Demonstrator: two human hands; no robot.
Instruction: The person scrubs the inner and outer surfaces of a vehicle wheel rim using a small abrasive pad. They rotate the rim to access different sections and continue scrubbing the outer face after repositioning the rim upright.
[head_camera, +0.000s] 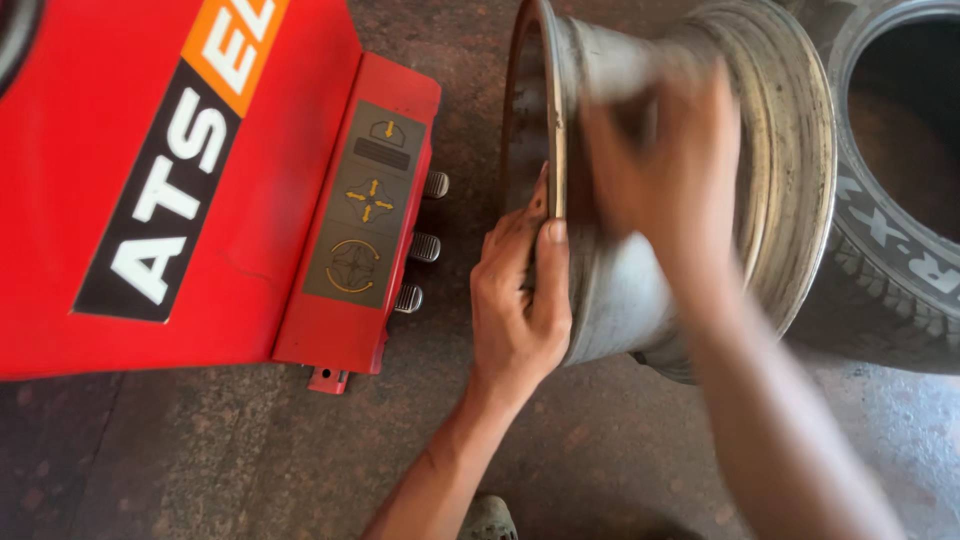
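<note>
A bare steel wheel rim (790, 160) stands on its edge on the concrete floor, its barrel dull grey and dusty. My left hand (518, 300) grips the near flange of the rim, thumb over the lip. My right hand (665, 160) lies across the top of the barrel and is blurred by motion. Whether it holds anything there cannot be told.
A red tyre-changing machine (150, 180) fills the left side, with three metal foot pedals (424, 245) sticking out toward the rim. A black tyre (890, 260) lies behind the rim at the right. My sandalled foot (487, 520) shows at the bottom edge.
</note>
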